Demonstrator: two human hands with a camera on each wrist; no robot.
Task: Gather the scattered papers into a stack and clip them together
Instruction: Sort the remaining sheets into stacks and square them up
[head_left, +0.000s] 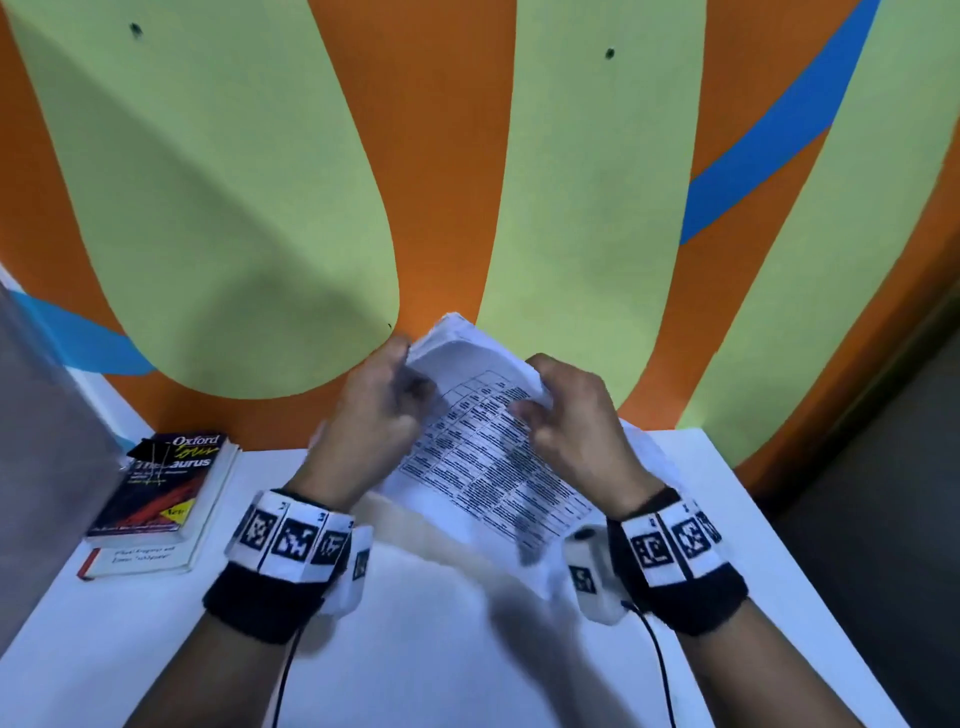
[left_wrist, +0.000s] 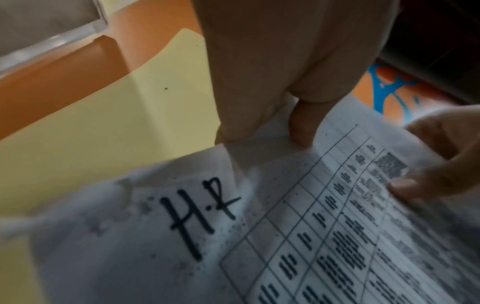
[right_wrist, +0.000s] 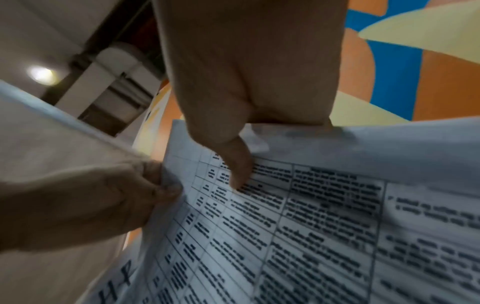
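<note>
White table (head_left: 467, 649) below; my left hand (head_left: 371, 415) and right hand (head_left: 576, 415) pinch the papers (head_left: 483, 457) between them (printed grid, handwritten "H.P" beside my left fingers (left_wrist: 298, 123)).

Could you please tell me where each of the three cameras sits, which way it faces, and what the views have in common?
Head: worn on the head, looking forward and down at the white table; shows the left hand and right hand gripping the papers, and both wristbands.
Left wrist: looks along the left hand's fingers at the sheet's "H.P" corner.
Right wrist: looks along the right hand's thumb at the printed table.
Shared: both wrist views show the same papers and the opposite hand.
</note>
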